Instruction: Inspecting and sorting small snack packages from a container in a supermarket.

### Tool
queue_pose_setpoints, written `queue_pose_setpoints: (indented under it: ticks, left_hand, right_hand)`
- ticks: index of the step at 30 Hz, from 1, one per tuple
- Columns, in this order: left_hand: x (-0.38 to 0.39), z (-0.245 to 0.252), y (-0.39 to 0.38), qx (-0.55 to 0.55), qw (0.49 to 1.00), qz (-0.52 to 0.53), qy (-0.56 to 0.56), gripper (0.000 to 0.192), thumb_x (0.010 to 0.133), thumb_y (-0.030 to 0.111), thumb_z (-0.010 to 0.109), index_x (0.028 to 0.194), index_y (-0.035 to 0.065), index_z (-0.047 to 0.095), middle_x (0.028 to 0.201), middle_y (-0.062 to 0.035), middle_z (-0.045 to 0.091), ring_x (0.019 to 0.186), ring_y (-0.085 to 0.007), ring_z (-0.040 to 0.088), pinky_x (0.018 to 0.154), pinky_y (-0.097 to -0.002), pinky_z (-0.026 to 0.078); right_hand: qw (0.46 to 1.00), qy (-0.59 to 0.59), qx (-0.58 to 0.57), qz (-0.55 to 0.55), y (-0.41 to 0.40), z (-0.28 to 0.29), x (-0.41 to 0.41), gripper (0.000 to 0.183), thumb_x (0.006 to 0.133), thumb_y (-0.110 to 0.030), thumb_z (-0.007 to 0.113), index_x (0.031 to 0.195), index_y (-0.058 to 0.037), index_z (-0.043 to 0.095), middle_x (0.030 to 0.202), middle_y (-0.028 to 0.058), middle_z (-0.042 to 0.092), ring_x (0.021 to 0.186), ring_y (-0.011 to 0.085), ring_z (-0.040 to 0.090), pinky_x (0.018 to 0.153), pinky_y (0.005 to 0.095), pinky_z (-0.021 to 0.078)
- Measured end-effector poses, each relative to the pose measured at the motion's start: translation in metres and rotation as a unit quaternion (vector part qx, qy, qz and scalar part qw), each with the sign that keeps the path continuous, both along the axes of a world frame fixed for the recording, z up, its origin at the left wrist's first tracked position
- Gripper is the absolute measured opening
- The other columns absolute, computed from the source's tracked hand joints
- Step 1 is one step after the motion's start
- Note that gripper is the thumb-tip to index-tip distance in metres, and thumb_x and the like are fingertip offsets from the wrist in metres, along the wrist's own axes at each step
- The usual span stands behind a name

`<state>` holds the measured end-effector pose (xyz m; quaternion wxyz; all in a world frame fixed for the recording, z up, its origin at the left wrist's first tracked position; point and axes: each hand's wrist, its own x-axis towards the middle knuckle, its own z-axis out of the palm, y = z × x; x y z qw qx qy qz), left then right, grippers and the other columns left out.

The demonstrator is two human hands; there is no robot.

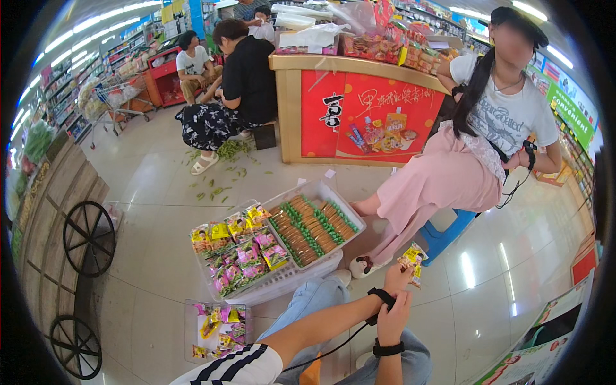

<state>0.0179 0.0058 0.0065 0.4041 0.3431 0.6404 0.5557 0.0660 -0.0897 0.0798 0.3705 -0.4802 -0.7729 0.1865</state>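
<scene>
In my left hand [400,278] is a small yellow snack packet [415,260], pinched near its middle above the floor. My right hand [393,313] touches the black strap [380,303] on my left wrist, and its fingers are partly hidden from view. A thin black cable runs from that strap. Ahead of my knees, a clear tray [211,290] of pink and yellow snack packets stands beside a white crate [353,186] with rows of brown packaged snacks and green strips. Nearer on the floor, a clear plastic box [188,332] holds several more packets.
A person in a pink skirt [433,178] sits on a blue stool [435,238] at the right. Behind the crates stands a red and gold display counter [317,115]. Green pods [216,190] lie on the floor by a crouching person. A wooden cart [53,207] is at the left.
</scene>
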Motion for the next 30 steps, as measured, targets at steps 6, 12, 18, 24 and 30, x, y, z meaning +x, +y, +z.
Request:
queue_pose_setpoints:
  ticks: [6,12,18,24,30]
  left_hand:
    - [-0.001,0.0,-0.001,0.01,1.0,0.009,0.008,0.024,0.072,0.021,0.054,0.079,-0.0026,0.055,0.072,-0.0153,0.058,0.065,-0.0252,0.056,0.058,-0.0326,0.042]
    - [-0.001,0.006,-0.003,0.01,1.0,0.012,0.006,0.025,0.072,0.022,0.054,0.078,-0.0025,0.055,0.071,-0.0162,0.057,0.065,-0.0266,0.056,0.058,-0.0333,0.042]
    - [0.0,0.007,-0.004,0.009,1.0,0.013,0.009,0.026,0.071,0.022,0.054,0.076,-0.0032,0.055,0.07,-0.0171,0.057,0.066,-0.029,0.055,0.059,-0.0349,0.042]
    - [0.0,0.005,-0.003,0.016,1.0,0.02,0.007,0.026,0.07,0.022,0.053,0.075,-0.0038,0.055,0.071,-0.0182,0.057,0.066,-0.0307,0.055,0.06,-0.0362,0.043]
    - [-0.001,-0.002,0.0,-0.002,1.0,0.006,0.023,0.025,0.072,0.022,0.054,0.08,-0.0011,0.055,0.072,-0.0148,0.058,0.066,-0.0254,0.056,0.059,-0.0327,0.042]
  right_hand:
    - [1.0,-0.006,-0.001,-0.002,0.0,0.0,-0.001,0.027,0.056,0.005,0.048,0.081,-0.0009,0.04,0.079,0.0151,0.04,0.074,0.0334,0.043,0.063,0.0383,0.0355]
    - [1.0,-0.002,0.0,-0.001,0.002,-0.005,0.001,0.028,0.056,0.006,0.049,0.081,-0.001,0.04,0.079,0.015,0.04,0.074,0.0334,0.043,0.063,0.0381,0.0357]
    - [1.0,-0.004,0.001,-0.003,0.0,-0.003,0.0,0.026,0.056,0.007,0.045,0.081,0.0003,0.039,0.077,0.0145,0.039,0.073,0.0316,0.042,0.066,0.0354,0.0357]
    - [1.0,-0.007,0.007,-0.003,0.0,-0.002,0.0,0.026,0.056,0.006,0.046,0.08,-0.0003,0.039,0.078,0.0147,0.039,0.074,0.0323,0.042,0.065,0.0367,0.0354]
    - [1.0,0.0,-0.001,-0.001,0.001,-0.003,-0.001,0.026,0.056,0.006,0.047,0.08,-0.0008,0.039,0.078,0.0149,0.039,0.073,0.0329,0.042,0.064,0.0377,0.0351]
